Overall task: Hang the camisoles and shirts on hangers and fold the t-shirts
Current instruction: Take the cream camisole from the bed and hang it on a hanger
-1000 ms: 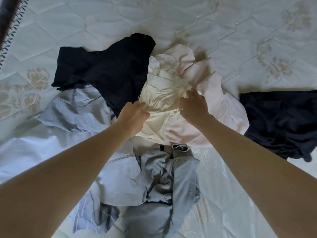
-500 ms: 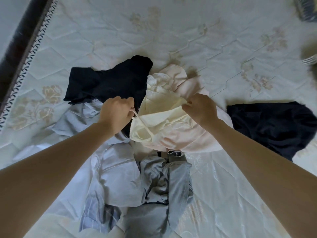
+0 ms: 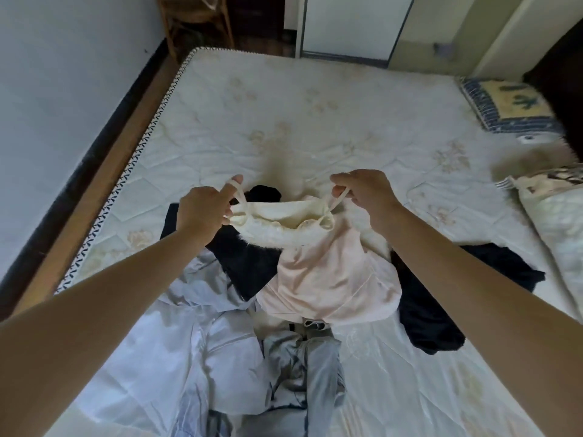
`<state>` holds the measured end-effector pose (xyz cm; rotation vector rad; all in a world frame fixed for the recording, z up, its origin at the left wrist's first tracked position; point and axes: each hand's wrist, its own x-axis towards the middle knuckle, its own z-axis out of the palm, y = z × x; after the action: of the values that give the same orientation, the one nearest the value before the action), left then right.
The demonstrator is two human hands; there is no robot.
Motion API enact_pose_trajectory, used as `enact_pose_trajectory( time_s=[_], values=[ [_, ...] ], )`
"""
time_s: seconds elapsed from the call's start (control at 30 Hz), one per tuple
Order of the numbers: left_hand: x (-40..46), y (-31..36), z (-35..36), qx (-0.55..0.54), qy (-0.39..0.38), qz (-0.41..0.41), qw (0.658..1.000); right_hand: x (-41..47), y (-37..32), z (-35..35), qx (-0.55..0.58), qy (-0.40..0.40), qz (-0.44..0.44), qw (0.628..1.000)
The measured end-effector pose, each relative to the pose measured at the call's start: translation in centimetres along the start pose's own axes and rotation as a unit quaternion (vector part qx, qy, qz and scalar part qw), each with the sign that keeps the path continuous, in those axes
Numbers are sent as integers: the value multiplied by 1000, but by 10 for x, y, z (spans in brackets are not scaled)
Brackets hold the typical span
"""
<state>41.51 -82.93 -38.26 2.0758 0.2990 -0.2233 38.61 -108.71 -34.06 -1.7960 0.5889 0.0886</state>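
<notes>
— What have the hands got?
— The left hand (image 3: 205,209) has a thin strap looped over its raised forefinger, the other fingers curled. The right hand (image 3: 362,192) pinches the other strap. Between them hangs a cream strappy camisole (image 3: 277,227), lifted above the heap.
— And under it?
— A pale pink garment (image 3: 328,285), a black top (image 3: 252,263) to its left, another dark garment (image 3: 441,304) to its right, light blue shirts (image 3: 195,335) nearer us, all lying on the white quilted mattress (image 3: 284,121).
</notes>
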Motion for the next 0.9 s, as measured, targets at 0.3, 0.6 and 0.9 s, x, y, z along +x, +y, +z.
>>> enact_pose_trajectory(
  time_s=[0.3,0.6,0.9],
  values=[
    [-92,109,-116,-198,1,25,980,-120,-136,-42,168,-69,-81,980],
    [-205,128,-224,-344,-133,-35,929,-235,-175,-40,167,-194,-109,961],
    [-276,85,-323,-370,-109,6,922,-319,-194,28,128,-271,-138,944]
  ],
)
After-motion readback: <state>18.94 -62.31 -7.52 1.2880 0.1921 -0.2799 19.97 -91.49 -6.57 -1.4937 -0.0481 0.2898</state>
